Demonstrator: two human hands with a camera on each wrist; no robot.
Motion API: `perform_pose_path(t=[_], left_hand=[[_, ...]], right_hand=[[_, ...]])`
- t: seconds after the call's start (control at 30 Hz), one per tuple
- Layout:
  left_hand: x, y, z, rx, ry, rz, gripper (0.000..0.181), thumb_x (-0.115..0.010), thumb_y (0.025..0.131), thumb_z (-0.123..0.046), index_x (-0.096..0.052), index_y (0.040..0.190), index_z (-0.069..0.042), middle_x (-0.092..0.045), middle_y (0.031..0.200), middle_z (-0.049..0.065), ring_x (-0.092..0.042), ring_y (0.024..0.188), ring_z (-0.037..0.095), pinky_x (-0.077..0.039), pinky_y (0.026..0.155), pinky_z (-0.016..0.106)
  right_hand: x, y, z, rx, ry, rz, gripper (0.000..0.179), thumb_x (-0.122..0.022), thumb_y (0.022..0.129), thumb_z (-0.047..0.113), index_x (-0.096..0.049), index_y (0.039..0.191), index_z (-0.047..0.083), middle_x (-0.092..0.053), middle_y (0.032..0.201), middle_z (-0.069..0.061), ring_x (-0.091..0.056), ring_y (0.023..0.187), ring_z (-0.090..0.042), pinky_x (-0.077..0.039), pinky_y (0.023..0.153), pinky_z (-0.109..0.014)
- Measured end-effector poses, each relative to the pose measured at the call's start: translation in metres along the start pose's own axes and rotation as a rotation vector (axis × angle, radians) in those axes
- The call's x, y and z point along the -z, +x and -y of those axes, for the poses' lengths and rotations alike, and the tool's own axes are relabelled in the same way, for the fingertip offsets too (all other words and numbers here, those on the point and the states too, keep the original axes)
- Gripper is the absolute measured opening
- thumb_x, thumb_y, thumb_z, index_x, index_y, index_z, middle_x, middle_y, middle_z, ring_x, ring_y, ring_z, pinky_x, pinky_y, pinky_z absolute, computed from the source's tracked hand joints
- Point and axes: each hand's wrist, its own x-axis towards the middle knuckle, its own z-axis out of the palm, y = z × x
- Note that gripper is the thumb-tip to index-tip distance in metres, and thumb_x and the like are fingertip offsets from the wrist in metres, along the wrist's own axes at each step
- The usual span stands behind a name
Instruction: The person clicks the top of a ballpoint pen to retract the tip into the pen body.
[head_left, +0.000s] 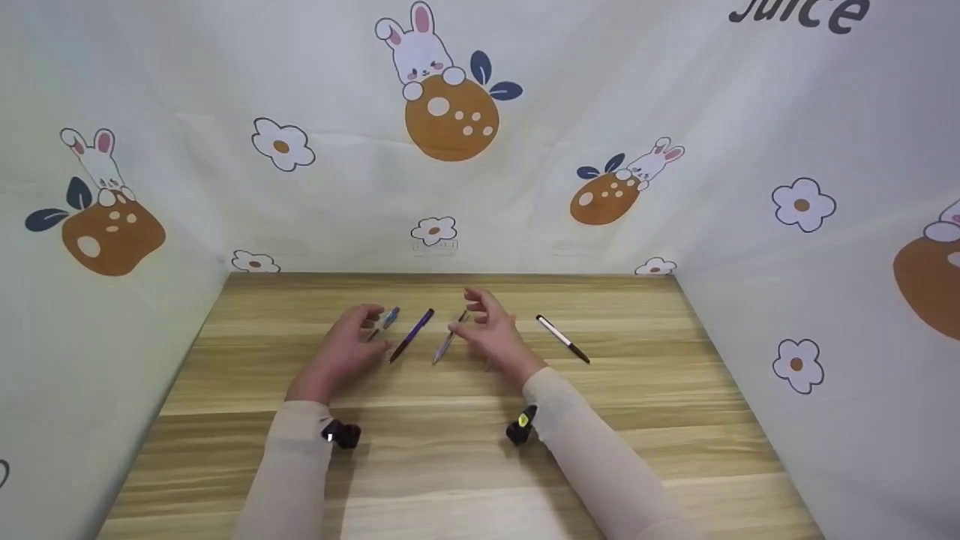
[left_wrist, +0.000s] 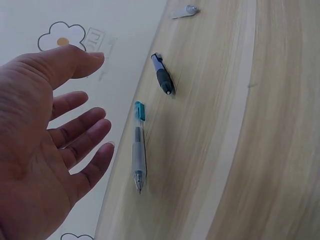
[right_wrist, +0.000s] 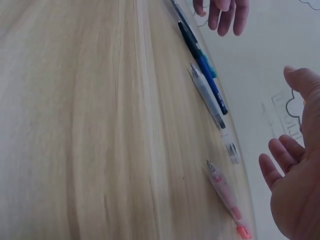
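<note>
My left hand point(head_left: 349, 349) is over the left of the table, fingers loosely bent and holding nothing. Beneath it lies a clear pen with a teal clip point(left_wrist: 139, 150), partly covered by the fingers in the head view. A blue pen with a dark grip point(head_left: 412, 335) lies just to its right. My right hand point(head_left: 491, 334), also holding nothing, hovers with spread fingers over a clear pen with a grey grip point(head_left: 444, 349). Below that hand is a pink pen point(right_wrist: 227, 197), mostly hidden in the head view. A white pen with black ends point(head_left: 564, 339) lies farther right.
The pens lie in a row on a wood-grain table point(head_left: 435, 465), near its back edge. A pale printed cloth point(head_left: 337, 202) rises behind and on both sides. Each wrist carries a small black camera, such as the left one point(head_left: 343, 435).
</note>
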Motion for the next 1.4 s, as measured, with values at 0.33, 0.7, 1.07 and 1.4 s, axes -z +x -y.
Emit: perform_pose_path(t=[0.33,0.7,1.07,1.4], left_hand=[[0.009,-0.006,0.006,0.027,0.010,0.006,0.069,-0.078,0.103,-0.022,-0.047,0.162,-0.005,-0.049,0.161,0.022,-0.047,0.149,0.043,-0.036,0.125,0.062],[0.017,-0.006,0.014,0.025,0.056,0.015,0.070,-0.078,0.101,-0.017,-0.047,0.162,-0.001,-0.048,0.161,0.025,-0.044,0.152,0.046,-0.034,0.126,0.062],[0.024,-0.009,0.020,0.030,0.079,0.030,0.067,-0.076,0.103,-0.018,-0.049,0.162,-0.004,-0.049,0.161,0.024,-0.046,0.151,0.046,-0.035,0.125,0.064],[0.025,-0.010,0.024,0.018,0.122,0.019,0.064,-0.077,0.102,-0.015,-0.053,0.160,-0.005,-0.053,0.160,0.021,-0.048,0.149,0.044,-0.035,0.125,0.064]], right_hand=[[-0.015,0.009,0.005,0.016,0.000,0.015,0.081,-0.089,0.095,0.022,-0.048,0.163,0.008,-0.054,0.161,-0.012,-0.053,0.142,-0.029,-0.044,0.121,-0.052],[-0.028,0.014,0.008,0.058,-0.025,0.069,0.077,-0.084,0.099,0.015,-0.045,0.165,0.008,-0.051,0.161,-0.017,-0.052,0.144,-0.034,-0.042,0.121,-0.053],[-0.044,0.016,0.013,0.022,-0.039,0.099,0.080,-0.084,0.100,0.018,-0.041,0.167,0.006,-0.050,0.164,-0.014,-0.051,0.148,-0.035,-0.043,0.122,-0.049],[-0.055,0.020,0.018,0.013,-0.025,0.112,0.076,-0.084,0.100,0.020,-0.045,0.165,0.009,-0.050,0.164,-0.016,-0.050,0.148,-0.039,-0.041,0.124,-0.055]])
